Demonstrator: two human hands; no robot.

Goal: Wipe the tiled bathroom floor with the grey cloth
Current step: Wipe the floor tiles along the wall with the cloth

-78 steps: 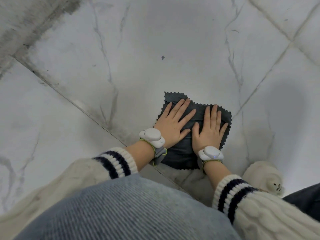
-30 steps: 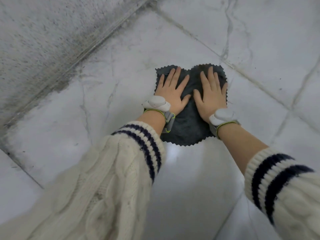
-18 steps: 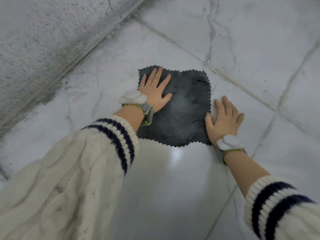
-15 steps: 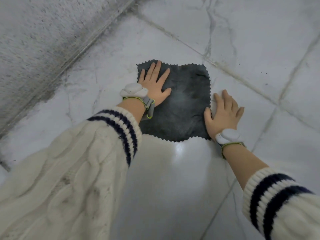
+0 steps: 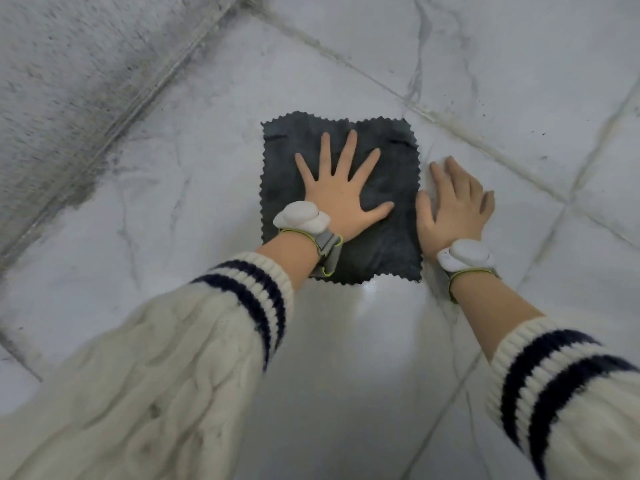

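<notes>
I am in the middle of the wiping itself, and I take things from my left across to my right. At the far left a rough, speckled grey wall (image 5: pixel 69 81) meets the tiled floor (image 5: pixel 194 216), and the band along its foot is dark with grime, so I judge that strip is work not yet done. Just right of it lies the grey cloth (image 5: pixel 388 237), spread flat on one pale marble tile, its zigzag edges all showing. My left hand (image 5: pixel 341 199) rests on the cloth with the palm down and the fingers fanned wide; it grips nothing, it only presses. My right hand (image 5: pixel 450 209) lies just beside the cloth's right edge, flat on the bare tile with fingers loosely together, empty, and whether its thumb touches the cloth I cannot tell. A white tracker is strapped to each wrist, and my cream sleeves with navy stripes fill the lower corners. The next move, as I judge it, calls for firm downward pressure while sliding the cloth toward the dirty margin, keeping it flat. A grout line (image 5: pixel 485 147) runs beyond the right hand, where the cloth's edge could catch; otherwise nothing blocks the floor.
</notes>
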